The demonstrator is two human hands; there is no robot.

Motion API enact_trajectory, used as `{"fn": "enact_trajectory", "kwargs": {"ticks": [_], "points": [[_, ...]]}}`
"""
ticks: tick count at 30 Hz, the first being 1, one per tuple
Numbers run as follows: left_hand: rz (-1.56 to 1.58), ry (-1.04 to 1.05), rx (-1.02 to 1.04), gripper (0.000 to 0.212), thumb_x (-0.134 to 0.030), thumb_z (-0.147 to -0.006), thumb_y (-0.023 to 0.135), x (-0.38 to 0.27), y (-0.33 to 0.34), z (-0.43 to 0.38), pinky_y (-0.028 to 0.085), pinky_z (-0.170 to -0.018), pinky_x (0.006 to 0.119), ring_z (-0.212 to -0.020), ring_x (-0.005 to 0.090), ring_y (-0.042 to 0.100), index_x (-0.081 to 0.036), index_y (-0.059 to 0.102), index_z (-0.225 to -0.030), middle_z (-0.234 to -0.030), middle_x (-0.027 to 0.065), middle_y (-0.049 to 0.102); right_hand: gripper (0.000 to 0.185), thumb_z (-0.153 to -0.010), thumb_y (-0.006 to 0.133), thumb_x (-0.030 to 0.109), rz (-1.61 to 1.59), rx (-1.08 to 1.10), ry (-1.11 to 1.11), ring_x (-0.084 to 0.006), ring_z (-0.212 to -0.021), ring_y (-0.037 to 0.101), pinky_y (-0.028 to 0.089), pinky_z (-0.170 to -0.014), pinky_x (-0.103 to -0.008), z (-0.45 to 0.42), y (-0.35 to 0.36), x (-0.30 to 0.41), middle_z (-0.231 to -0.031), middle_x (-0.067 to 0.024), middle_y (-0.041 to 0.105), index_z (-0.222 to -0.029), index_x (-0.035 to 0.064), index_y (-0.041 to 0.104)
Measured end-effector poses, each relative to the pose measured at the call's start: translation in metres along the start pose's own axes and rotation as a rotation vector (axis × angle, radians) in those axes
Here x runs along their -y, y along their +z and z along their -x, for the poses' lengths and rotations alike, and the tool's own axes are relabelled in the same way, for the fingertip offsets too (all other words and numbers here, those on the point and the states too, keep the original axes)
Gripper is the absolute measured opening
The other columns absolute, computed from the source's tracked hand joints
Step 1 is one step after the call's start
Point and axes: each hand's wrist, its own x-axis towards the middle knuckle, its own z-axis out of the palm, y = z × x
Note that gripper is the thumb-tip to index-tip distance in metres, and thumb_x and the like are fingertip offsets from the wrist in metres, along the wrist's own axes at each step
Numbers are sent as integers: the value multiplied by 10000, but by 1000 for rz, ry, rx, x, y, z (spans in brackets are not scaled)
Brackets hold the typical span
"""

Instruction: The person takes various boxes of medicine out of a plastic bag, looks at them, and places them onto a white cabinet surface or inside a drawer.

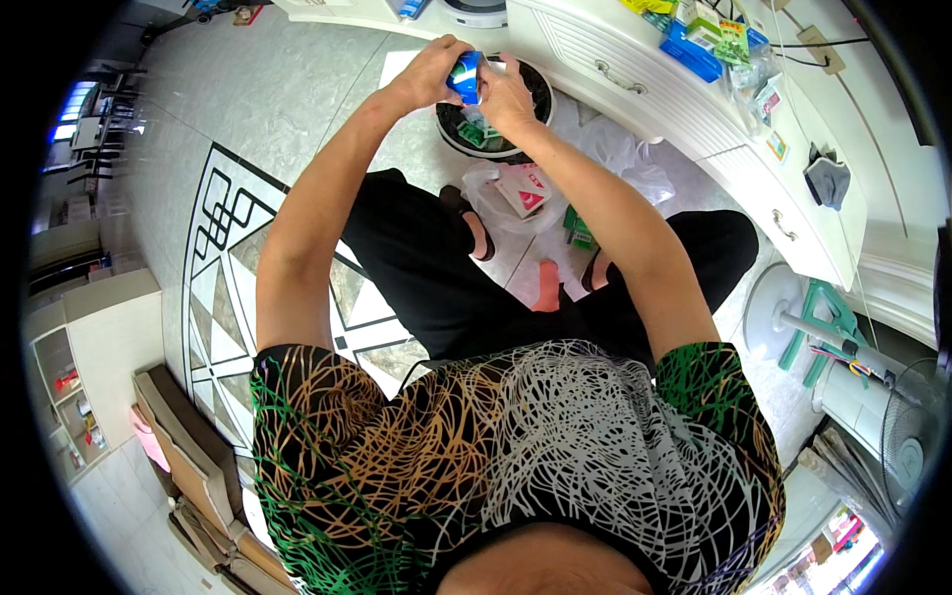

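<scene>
Over a round waste bin with a black liner, a small blue cardboard box is held between my two hands. My left hand grips its left side. My right hand has its fingers on the right end, where a pale flap or piece shows; part of the box is hidden behind these fingers. Green and white wrappers lie in the bin below. Between my feet and the bin, a clear plastic bag has a white and red carton in or on it.
A white cabinet with drawers runs along the right, bearing boxes and packets. Crumpled plastic bags and a green packet lie on the floor. A standing fan and a green plastic stool are at the right.
</scene>
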Motion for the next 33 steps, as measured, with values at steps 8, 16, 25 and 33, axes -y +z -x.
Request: {"fn": "enact_trajectory", "kwargs": {"ticks": [8,16,25,33], "points": [[-138,-16,53,782,-29,-443,807,-1,-3,10,417,-950,364,-1085,340,486,-38,501,-1162,-1162,161,500,495,-759,623,217,285,348,-274,-449,-1106,441,415,-928,-454,4,-13,-1,-1401,-206,241,-1229,146,486],[-81,25,132,797,-92,-454,816,1,-5,6,423,-938,362,-1069,332,494,-30,500,-1182,-1136,162,512,544,-632,744,155,207,455,-306,-347,-1129,451,387,-968,-387,-4,-10,-5,-1320,-195,362,-1134,94,543],[-114,14,44,773,-71,-460,814,25,-9,15,427,-919,361,-1032,337,511,-11,508,-1168,-1103,166,522,204,-701,650,1,0,90,-357,-295,-760,609,492,-696,-335,3,-12,-35,-928,-108,602,-891,71,628],[-151,59,126,759,-58,-447,813,10,-5,13,433,-910,359,-1028,331,514,-14,520,-1146,-1097,161,524,210,-724,612,26,94,27,-371,-307,-938,517,453,-788,-381,5,-10,2,-1039,-121,522,-930,64,628]]}}
